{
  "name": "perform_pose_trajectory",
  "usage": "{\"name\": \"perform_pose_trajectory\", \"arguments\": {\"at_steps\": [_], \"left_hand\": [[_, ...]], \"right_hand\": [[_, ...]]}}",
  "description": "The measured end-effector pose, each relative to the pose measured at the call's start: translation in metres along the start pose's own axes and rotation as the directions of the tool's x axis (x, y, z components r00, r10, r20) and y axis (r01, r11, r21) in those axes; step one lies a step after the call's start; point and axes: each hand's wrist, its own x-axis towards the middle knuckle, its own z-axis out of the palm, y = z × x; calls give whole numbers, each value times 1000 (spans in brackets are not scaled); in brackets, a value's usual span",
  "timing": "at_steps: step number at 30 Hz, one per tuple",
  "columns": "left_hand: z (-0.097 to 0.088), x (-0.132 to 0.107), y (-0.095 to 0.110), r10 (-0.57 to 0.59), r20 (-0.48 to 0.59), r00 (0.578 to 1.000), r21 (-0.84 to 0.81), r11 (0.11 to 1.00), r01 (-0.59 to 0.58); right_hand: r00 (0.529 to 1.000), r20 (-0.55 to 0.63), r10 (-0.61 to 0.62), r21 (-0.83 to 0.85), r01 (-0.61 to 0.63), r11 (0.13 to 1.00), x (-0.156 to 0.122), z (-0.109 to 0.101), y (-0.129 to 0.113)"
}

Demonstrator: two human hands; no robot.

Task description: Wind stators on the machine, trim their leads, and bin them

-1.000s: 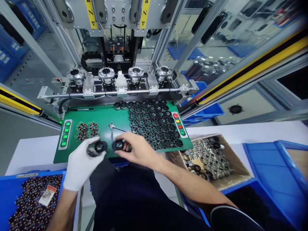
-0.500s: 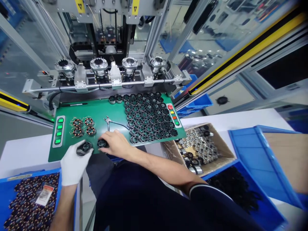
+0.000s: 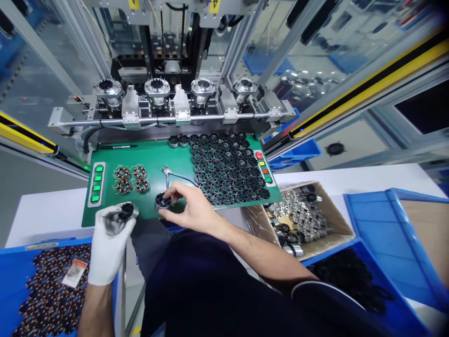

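Observation:
My left hand, in a white glove, is closed round a stator core with a black insulator and a silver side, tilted near the front edge of the green board. My bare right hand has thumb and fingers round another black-and-silver stator core at that same edge. Side cutters with grey handles lie just beyond this hand. To the left of them sit several copper-wound stators. Many unwound stator cores stand in close rows on the right of the board.
Behind the board runs a machine with round fixtures along a rail. Button panels flank the board. A blue bin of wound stators is at lower left. A cardboard box of metal rings and a blue bin of black parts stand right.
The view has shifted, so the scene sits further right. My left hand has drawn slightly away from my right and tilted its stator core. My right fingers are spread wider round theirs.

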Motion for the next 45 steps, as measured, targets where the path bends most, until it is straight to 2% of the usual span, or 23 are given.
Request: {"name": "perform_pose_trajectory", "arguments": {"at_steps": [1, 3, 6, 8, 10, 12, 14, 16, 17, 19, 20, 22, 24, 27, 32, 35, 38, 40, 42, 45], "left_hand": [[0, 0, 0, 18, -17, 1000, 29, 999, -17], [2, 2, -5, 91, -37, 995, 223, 971, -81], [5, 5, -18, 253, -21, 967, 560, 805, -199], [6, 3, -26, 334, 2, 943, 652, 714, -255], [6, 0, -32, 389, -14, 921, 672, 686, -280], [6, -4, -35, 414, -41, 910, 676, 682, -279], [6, -5, -34, 378, -57, 924, 661, 708, -249], [8, -5, -24, 258, -63, 964, 579, 797, -175], [9, -4, -16, 185, -65, 981, 487, 863, -130], [13, 0, 9, 73, -54, 996, 210, 976, -60], [17, 3, 23, 51, -41, 998, 44, 998, -49], [26, 12, 55, 49, -4, 999, -242, 969, -49], [38, 23, 85, 59, 50, 997, -417, 909, -32], [56, 36, 122, 66, 169, 983, -499, 866, 27], [84, 43, 159, 58, 367, 929, -512, 846, 149], [97, 52, 172, 68, 411, 909, -489, 858, 157], [110, 80, 191, 142, 364, 920, -381, 924, 8], [123, 113, 210, 273, 299, 914, -256, 946, -199], [143, 154, 233, 420, 273, 866, -88, 907, -412], [186, 219, 265, 493, 372, 786, 165, 798, -579]], "right_hand": [[1000, 9, -27, -28, 27, 999, 0, 5, 3], [994, 53, -91, -98, 95, 991, 1, 17, 13], [989, 100, -108, -181, 125, 976, 5, 37, 33], [992, 92, -83, -203, 100, 974, 5, 47, 42], [994, 78, -79, -207, 94, 974, 5, 52, 46], [994, 69, -81, -190, 93, 977, 5, 53, 46], [996, 62, -68, -159, 77, 984, 7, 51, 44], [998, 48, -47, -109, 52, 993, 10, 43, 38], [998, 38, -41, -84, 44, 996, 12, 37, 33], [1000, 2, -19, 33, 19, 999, 13, 20, 19], [1000, -15, 0, 141, 3, 990, 13, 9, 11], [999, -24, 47, 422, -33, 906, 13, -13, -6], [997, 3, 74, 638, -58, 768, 13, -35, -20], [998, 17, 59, 725, -53, 686, 13, -62, -34], [999, -28, 29, 732, 1, 682, 10, -97, -40], [997, -71, -16, 656, 59, 753, 12, -129, -41], [980, -186, -75, 427, 150, 892, 29, -185, -38], [951, -274, -146, 198, 204, 959, 52, -233, -34], [921, -315, -229, -63, 221, 973, 82, -282, -27], [904, -346, -253, -414, 96, 905, 129, -340, -15]]}}
